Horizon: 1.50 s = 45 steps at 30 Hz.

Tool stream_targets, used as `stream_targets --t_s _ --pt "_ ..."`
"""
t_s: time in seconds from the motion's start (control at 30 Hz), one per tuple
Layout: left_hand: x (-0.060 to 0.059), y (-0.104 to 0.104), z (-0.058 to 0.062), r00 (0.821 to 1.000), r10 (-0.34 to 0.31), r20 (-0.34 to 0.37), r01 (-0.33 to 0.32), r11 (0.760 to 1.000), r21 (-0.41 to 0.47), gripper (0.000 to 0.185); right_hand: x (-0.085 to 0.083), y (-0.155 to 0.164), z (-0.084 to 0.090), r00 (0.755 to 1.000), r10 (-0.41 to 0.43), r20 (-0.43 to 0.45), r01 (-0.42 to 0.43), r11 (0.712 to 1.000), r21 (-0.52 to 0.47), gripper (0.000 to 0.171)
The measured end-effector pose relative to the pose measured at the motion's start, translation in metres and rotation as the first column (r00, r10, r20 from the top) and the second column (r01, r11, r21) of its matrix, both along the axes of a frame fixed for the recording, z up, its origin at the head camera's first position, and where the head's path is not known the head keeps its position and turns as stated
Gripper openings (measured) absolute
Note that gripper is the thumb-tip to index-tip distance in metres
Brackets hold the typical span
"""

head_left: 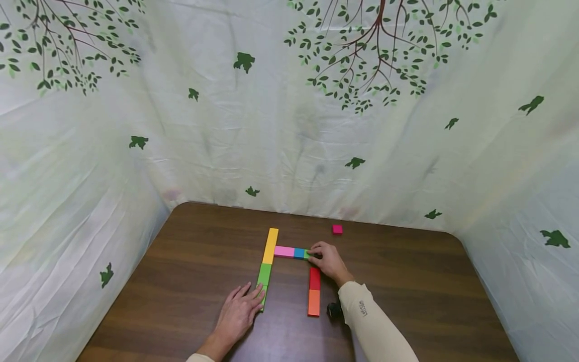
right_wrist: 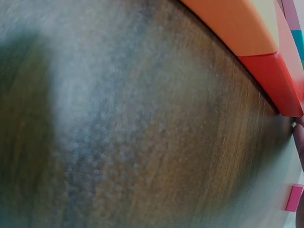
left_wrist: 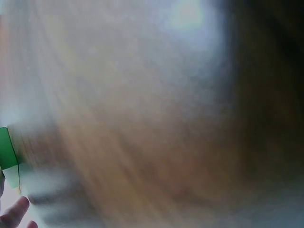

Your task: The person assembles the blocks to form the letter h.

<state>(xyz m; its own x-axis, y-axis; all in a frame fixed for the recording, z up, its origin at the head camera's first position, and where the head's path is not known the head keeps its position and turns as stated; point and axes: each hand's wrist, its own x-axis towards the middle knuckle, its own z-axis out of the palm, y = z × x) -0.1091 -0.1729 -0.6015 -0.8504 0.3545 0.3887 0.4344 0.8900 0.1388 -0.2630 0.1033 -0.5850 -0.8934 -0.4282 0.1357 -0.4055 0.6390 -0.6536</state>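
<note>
Coloured rectangular blocks with smooth, matt faces lay flat on a dark wood-grain desk (head_left: 190, 261) with rounded corners. A long yellow block (head_left: 271, 245) and a green block (head_left: 264, 274) below it formed one upright line; a second, lower green block (head_left: 263, 296) continued that line and was partly covered. A pink block (head_left: 284, 251) and a short blue block (head_left: 299, 253) ran crosswise from the yellow block's lower part. A small green block (head_left: 307, 254) touched the blue block's end and was mostly hidden.

The right hand (head_left: 329, 260) rested at that end with its fingers curled onto the small green block; how firmly they pinched it could not be told. Just below the hand, a red block (head_left: 314, 278) and an orange block (head_left: 314, 302) lay end to end. The left hand (head_left: 238, 312) lay flat on the desk with fingers (head_left: 256, 293) straight and slightly spread, their tips touching the lower green block.

A small magenta cube (head_left: 337, 230) sat apart near the desk's far edge. A dark object beside the right sleeve (head_left: 368, 322) was too small to identify. A creased pale cloth (head_left: 271, 125) printed with branches and leaves enclosed the desk.

Both wrist views were heavily blurred. The left showed only a green block edge (left_wrist: 8, 154) and a fingertip (left_wrist: 14, 213); the right showed the orange block (right_wrist: 232, 21) and red block (right_wrist: 278, 80) cut off at the frame.
</note>
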Motion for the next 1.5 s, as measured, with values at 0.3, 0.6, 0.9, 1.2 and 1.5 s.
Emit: stream_targets --t_s 0.3,0.6,0.9,1.2,1.5 --pt "0.0 -0.004 0.0 1.0 0.006 0.002 -0.006 1.0 0.009 0.032 -0.002 -0.004 -0.005 1.0 -0.004 -0.006 0.004 1.0 -0.017 0.019" --pt "0.0 -0.006 -0.001 1.0 0.004 -0.009 -0.004 1.0 -0.006 0.032 -0.005 0.005 -0.007 0.988 -0.151 0.004 0.149 0.968 -0.201 0.024" --pt "-0.001 -0.003 -0.002 0.999 -0.017 -0.034 0.016 0.999 -0.028 0.033 -0.03 0.043 -0.001 0.948 -0.301 -0.1 0.292 0.952 -0.09 0.026" --pt "0.0 0.0 -0.001 1.0 -0.003 -0.02 0.002 1.0 -0.017 0.033 -0.051 0.054 0.012 0.975 -0.204 -0.084 0.21 0.975 0.068 0.034" --pt "0.001 -0.001 -0.002 1.0 -0.001 -0.009 0.001 1.0 -0.018 0.033 -0.054 0.05 0.009 0.99 -0.129 -0.061 0.138 0.976 0.168 0.031"
